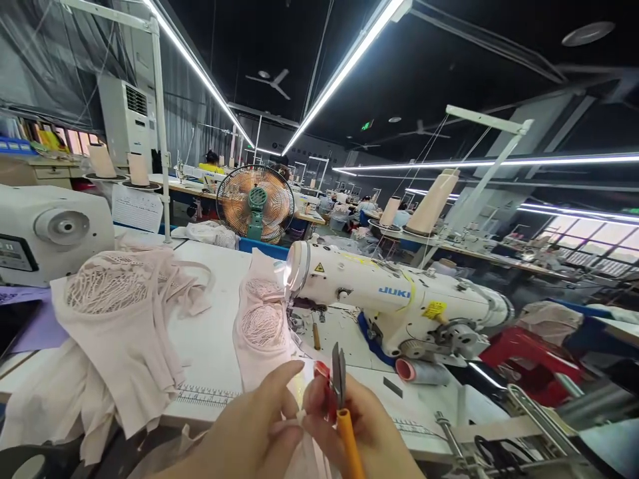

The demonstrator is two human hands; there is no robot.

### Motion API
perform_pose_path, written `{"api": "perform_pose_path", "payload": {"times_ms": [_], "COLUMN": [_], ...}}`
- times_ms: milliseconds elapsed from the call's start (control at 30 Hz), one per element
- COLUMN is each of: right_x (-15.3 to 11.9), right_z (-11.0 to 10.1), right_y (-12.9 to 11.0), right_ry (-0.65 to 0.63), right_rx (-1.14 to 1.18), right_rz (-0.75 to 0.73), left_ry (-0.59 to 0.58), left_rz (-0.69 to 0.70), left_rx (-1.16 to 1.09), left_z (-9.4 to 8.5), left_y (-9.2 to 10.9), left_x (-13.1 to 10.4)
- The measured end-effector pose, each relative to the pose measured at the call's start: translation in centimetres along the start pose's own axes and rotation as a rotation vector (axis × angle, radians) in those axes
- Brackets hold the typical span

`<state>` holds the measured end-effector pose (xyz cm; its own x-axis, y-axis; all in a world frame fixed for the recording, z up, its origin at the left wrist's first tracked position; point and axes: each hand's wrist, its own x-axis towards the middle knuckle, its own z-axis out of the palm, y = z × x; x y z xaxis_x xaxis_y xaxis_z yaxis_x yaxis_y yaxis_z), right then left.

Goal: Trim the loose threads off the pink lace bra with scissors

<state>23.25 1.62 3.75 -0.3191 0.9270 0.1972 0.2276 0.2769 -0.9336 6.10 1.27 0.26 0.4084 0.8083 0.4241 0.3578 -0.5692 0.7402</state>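
Observation:
My left hand (249,429) pinches a small pale piece of fabric or strap (299,418) between thumb and forefinger at the bottom middle of the head view. My right hand (369,432) grips thread snips (341,392) with an orange handle and grey blades pointing up, right beside that piece. Just behind my hands a pink lace garment (259,319) lies on the white sewing table (210,339), under the head of a white JUKI sewing machine (399,299).
A pile of pink lace garments (114,319) lies on the table at the left. Another white machine (50,229) stands far left. Behind are a green-and-copper fan (255,203), thread cones (432,199) and rows of workstations. A red stool (529,359) is at the right.

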Motion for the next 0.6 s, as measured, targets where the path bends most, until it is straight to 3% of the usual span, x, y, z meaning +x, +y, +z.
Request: {"api": "perform_pose_path", "payload": {"times_ms": [167, 233, 333, 600], "right_x": [-0.2, -0.1, 0.1, -1.4], "right_z": [0.8, 1.1, 0.9, -1.6], "right_y": [1.6, 2.3, 3.0, 4.8], "right_ry": [0.064, 0.073, 0.046, -0.196], "right_rx": [0.112, 0.149, 0.148, -0.126], "right_rz": [-0.036, -0.054, -0.052, 0.062], "left_ry": [-0.173, -0.192, -0.169, -0.142], "left_rz": [-0.359, -0.461, -0.494, -0.607], "left_rx": [-0.252, -0.330, -0.405, -0.602], "left_z": [0.2, 0.3, 0.7, 0.7], "left_y": [-0.2, -0.1, 0.0, -1.3], "left_x": [0.5, 0.7, 1.0, 1.1]}}
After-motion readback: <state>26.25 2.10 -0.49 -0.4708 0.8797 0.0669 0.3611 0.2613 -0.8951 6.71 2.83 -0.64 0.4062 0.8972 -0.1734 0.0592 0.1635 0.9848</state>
